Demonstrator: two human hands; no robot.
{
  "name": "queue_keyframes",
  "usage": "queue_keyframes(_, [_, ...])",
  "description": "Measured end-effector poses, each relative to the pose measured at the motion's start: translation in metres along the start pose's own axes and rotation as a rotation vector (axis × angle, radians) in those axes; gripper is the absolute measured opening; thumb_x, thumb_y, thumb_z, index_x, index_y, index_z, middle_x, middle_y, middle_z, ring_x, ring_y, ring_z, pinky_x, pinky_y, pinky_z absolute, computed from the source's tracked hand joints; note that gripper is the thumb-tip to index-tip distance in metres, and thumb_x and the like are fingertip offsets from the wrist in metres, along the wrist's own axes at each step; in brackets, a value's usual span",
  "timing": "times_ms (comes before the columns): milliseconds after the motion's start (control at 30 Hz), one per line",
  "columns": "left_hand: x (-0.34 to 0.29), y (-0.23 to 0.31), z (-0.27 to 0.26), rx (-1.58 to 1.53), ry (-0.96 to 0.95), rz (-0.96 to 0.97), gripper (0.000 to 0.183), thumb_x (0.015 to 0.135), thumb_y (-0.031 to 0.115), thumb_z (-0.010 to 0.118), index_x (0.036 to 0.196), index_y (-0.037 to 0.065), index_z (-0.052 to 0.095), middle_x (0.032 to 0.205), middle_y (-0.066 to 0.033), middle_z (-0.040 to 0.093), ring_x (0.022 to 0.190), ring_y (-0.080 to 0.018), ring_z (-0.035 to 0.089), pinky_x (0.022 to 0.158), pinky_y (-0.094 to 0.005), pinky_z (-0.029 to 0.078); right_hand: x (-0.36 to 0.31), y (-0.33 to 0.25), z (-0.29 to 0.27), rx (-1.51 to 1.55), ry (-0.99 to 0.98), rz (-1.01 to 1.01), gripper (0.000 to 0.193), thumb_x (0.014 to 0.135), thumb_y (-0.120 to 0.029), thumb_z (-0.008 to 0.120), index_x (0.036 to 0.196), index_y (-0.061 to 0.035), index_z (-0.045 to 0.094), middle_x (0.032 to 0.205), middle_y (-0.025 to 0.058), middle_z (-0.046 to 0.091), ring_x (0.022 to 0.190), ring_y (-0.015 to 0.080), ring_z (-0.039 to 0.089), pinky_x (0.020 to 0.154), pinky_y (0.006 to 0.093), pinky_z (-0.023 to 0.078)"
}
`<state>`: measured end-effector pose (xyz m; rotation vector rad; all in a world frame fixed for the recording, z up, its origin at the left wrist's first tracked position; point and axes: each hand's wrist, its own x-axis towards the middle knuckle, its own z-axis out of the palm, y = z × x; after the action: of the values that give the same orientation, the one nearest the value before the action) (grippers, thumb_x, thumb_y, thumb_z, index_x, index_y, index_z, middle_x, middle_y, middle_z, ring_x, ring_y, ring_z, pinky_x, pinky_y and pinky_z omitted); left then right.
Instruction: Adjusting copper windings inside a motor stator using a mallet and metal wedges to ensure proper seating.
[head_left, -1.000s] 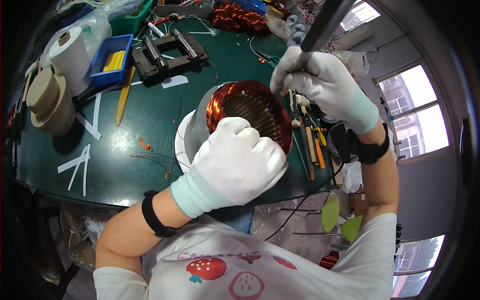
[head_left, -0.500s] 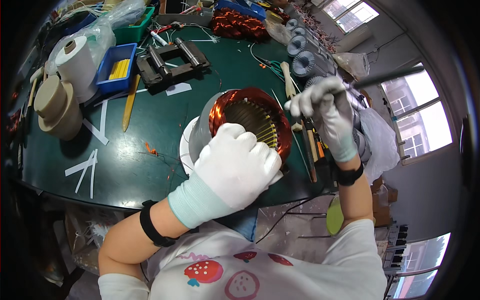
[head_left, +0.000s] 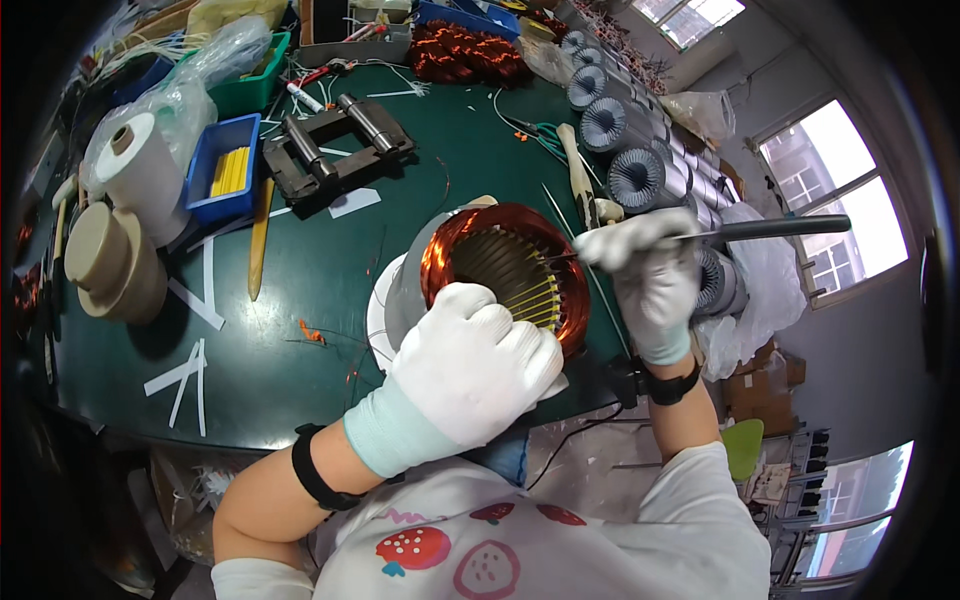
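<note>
A motor stator (head_left: 405, 305) with a grey shell and a ring of copper windings (head_left: 437, 245) stands on a white round base. Yellow strips line the slots inside its bore. My left hand (head_left: 475, 365), in a white glove, is closed over the near rim of the stator, its fingertips hidden. My gloved right hand (head_left: 650, 275) grips a tool with a long black handle (head_left: 785, 227). A thin metal end seems to run from that hand to the right inner edge of the windings. The tool's exact kind is unclear.
Left on the green table (head_left: 320, 260) are a blue bin (head_left: 195, 190) of yellow strips, a white thread cone (head_left: 145, 175), a tan stepped block (head_left: 115, 260) and paper strips. A metal frame with rollers (head_left: 340, 150) lies behind. Several stator cores (head_left: 635, 178) line the right.
My right hand has come down, bringing the tool's thin end to the windings. My left hand stays on the stator. The whole view has shifted slightly.
</note>
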<state>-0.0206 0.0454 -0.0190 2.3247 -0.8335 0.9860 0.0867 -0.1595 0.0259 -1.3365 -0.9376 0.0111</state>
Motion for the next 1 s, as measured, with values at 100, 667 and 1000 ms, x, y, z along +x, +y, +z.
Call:
queue_keyframes(100, [-0.003,-0.003,0.0,0.0,-0.006,0.006,0.037,0.06,0.034,0.086,0.083,0.013,0.066,0.075,0.0003,0.062,0.073,-0.0191,0.059,0.081,-0.0366,0.047,0.001,-0.029,-0.007,0.241,0.348,-0.061,0.026,0.109,-0.03,0.045,0.11,-0.0065,0.055,0.071,0.0018,0.053,0.074,0.0202,0.062,0.081,0.0419,0.056])
queue_keyframes(667, [0.023,-0.013,-0.036,-0.024,-0.278,0.014,0.051,0.072,0.034,0.083,0.111,0.004,0.068,0.095,-0.0099,0.066,0.092,-0.0303,0.062,0.107,-0.0552,0.041,-0.024,-0.01,-0.006,-0.795,-0.401,-0.306,0.038,0.083,-0.032,0.075,0.111,-0.0072,0.072,0.115,0.0108,0.068,0.121,0.0369,0.06,0.104,0.0494,0.045])
queue_keyframes(1000, [0.009,-0.018,-0.029,-0.099,-0.254,0.047,0.043,0.073,0.041,0.084,0.099,0.008,0.073,0.084,-0.003,0.065,0.085,-0.023,0.06,0.102,-0.05,0.043,-0.034,0.005,0.007,-0.67,-0.288,-0.247,0.03,0.083,-0.041,0.072,0.095,-0.0145,0.077,0.088,0.0013,0.067,0.097,0.025,0.064,0.101,0.046,0.042])
